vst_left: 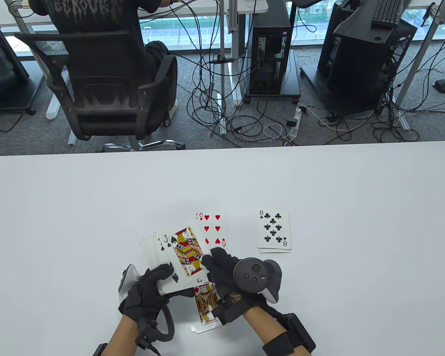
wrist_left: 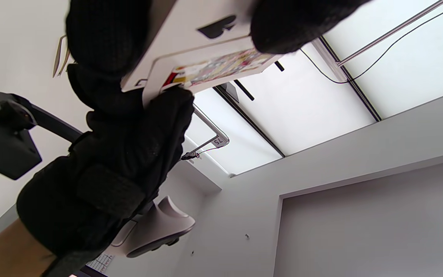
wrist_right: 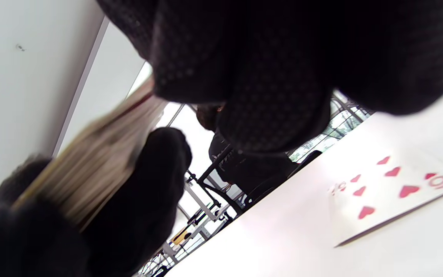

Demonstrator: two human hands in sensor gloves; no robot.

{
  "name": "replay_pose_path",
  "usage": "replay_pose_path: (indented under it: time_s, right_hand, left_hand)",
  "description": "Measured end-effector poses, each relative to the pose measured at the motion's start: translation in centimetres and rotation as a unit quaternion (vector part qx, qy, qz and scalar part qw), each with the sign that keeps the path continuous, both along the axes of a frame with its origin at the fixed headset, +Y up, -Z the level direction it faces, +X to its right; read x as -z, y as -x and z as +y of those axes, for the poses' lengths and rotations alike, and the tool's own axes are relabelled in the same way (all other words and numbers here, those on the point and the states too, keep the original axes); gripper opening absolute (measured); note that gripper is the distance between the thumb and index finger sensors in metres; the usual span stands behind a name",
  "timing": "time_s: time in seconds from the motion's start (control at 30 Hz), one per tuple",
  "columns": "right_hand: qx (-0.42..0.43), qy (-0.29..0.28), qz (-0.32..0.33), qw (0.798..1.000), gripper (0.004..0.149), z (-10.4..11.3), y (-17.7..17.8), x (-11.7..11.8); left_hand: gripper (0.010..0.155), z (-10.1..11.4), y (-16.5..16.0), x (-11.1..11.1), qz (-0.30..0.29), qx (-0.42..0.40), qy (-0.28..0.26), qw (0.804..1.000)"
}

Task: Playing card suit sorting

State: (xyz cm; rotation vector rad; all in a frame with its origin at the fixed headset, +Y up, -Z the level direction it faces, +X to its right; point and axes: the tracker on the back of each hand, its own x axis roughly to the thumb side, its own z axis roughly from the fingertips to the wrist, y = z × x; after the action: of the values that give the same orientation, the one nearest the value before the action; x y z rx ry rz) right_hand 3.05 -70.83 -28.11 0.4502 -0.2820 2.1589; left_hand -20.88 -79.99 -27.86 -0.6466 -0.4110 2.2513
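Note:
My left hand [vst_left: 159, 278] grips a fanned deck of cards [vst_left: 152, 248] above the table, faces up. The jack of spades [vst_left: 185, 250] lies on top of the fan. My right hand [vst_left: 212, 261] pinches that jack's right edge; from below, in the left wrist view, the jack [wrist_left: 206, 46] shows between dark gloved fingers. A six of hearts [vst_left: 212, 230] lies face up on the table just beyond the hands, also in the right wrist view [wrist_right: 394, 188]. An eight of clubs [vst_left: 274, 230] tops a small pile to the right. A red face card [vst_left: 205, 306] lies partly under my right wrist.
The white table [vst_left: 59, 222] spreads wide on both sides and behind the cards. Beyond its far edge stand an office chair [vst_left: 104, 85] with a seated person, computer towers [vst_left: 270, 55] and floor cables.

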Motion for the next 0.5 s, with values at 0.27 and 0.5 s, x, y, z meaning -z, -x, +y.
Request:
replay_pose_path:
  time_s: [0.27, 0.5]
  right_hand:
    - [0.035, 0.093, -0.059, 0.993, 0.04, -0.7, -7.7, -1.5]
    - [-0.114, 0.205, -0.128, 0.963, 0.046, -2.9, -13.0, -3.2]
  left_hand:
    - [0.061, 0.3, -0.1, -0.1, 0.007, -0.007, 0.006, 1.0]
    - [0.061, 0.2, 0.0, -0.2, 0.011, -0.002, 0.009, 1.0]
